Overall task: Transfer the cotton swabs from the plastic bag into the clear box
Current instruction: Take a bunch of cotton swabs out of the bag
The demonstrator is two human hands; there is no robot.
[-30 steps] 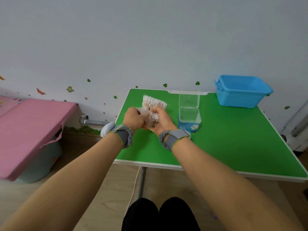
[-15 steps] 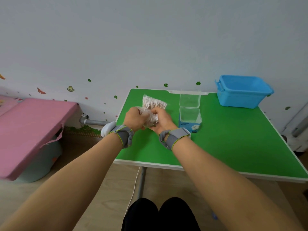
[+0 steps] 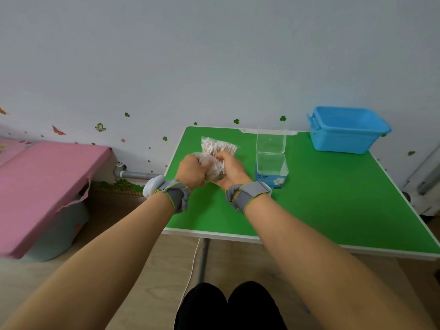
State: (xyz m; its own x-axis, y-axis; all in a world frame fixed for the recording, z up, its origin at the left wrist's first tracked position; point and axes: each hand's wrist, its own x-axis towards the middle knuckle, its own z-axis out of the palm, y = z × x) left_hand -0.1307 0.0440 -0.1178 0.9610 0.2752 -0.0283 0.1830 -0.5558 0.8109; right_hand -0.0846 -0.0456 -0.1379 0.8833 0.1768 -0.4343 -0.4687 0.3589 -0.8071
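Both my hands are clamped on one crinkled plastic bag: left hand fisted round its near end, right hand gripping beside it, with cotton swabs bunched past my fingers over the green table. Just right of my right hand stands one clear box, lid flipped upright, its blue label reading HYNAUT. In the far corner sits one blue tub.

A blue plastic bin is set on the far right corner of the green surface. At the left of the frame a pink padded top is seen, with a grey pipe beside it at the wall's foot. Butterfly and clover stickers are stuck along the wall, and a white cable is hung below the surface.
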